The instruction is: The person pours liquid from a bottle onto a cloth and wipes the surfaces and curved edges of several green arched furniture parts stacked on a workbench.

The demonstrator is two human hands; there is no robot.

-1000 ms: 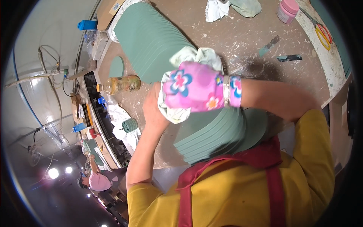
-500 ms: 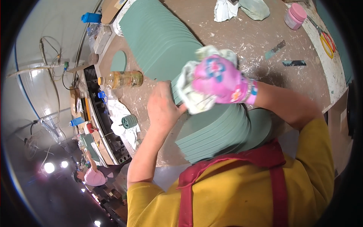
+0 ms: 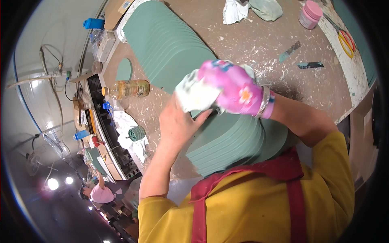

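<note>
Flat green sheets with rounded ends lie overlapping in a long fanned row (image 3: 170,52) beyond my hands. A second fanned stack of green sheets (image 3: 227,141) lies against my front. My bare left hand (image 3: 176,123) is closed on the left edge of a green sheet between the two groups, its thumb along the edge; the cloth hides its fingertips. My right hand (image 3: 233,87), in a pink flowered glove, is closed round a crumpled white cloth (image 3: 198,95) and presses it over that sheet, right beside my left fingers. The cloth covers most of the sheet.
On the brown, paint-flecked table (image 3: 251,44) lie scissors (image 3: 345,40), a pink jar (image 3: 310,15), rags (image 3: 265,9) and dark strips (image 3: 310,65). To the left are a plastic bottle (image 3: 131,89), a small green sheet (image 3: 124,69) and a green coil (image 3: 137,133). Another person (image 3: 101,193) works far left.
My right hand has moved the cloth left and slightly nearer, onto the sheet's left end by my left hand. My left hand stays at the edge, its thumb reaching further right.
</note>
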